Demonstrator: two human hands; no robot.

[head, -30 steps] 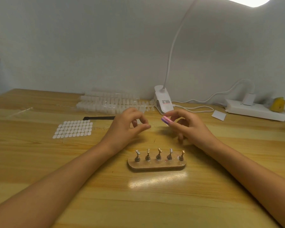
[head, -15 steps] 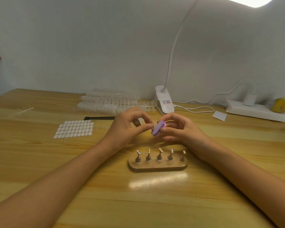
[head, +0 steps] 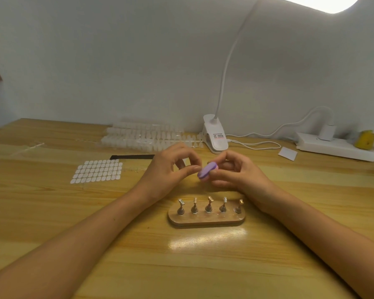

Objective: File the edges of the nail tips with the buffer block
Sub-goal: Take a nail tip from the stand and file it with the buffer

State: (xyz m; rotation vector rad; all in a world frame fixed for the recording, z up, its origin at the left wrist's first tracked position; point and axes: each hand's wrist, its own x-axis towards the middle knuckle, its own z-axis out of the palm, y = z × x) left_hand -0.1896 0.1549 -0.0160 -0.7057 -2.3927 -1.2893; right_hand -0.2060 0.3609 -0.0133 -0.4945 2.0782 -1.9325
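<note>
My right hand (head: 240, 173) grips a small purple buffer block (head: 206, 170), tilted, above the wooden table. My left hand (head: 166, 171) has thumb and forefinger pinched together right against the block's left end. What they pinch is tiny and clear, seemingly a nail tip, and is mostly hidden by the fingers. Just in front of both hands stands a wooden nail stand (head: 206, 219) with several metal holders, none carrying a tip. Strips of clear nail tips (head: 143, 137) lie at the back by the wall.
A sheet of white adhesive tabs (head: 97, 171) and a black file (head: 132, 157) lie to the left. A white clip lamp (head: 216, 137), its cable, a white card (head: 287, 153), a power strip (head: 337, 147) and a yellow object (head: 365, 139) sit at the back right.
My right hand brought the buffer block left and down until it met my left hand's pinched fingertips. Since half a second ago the hands have hardly shifted.
</note>
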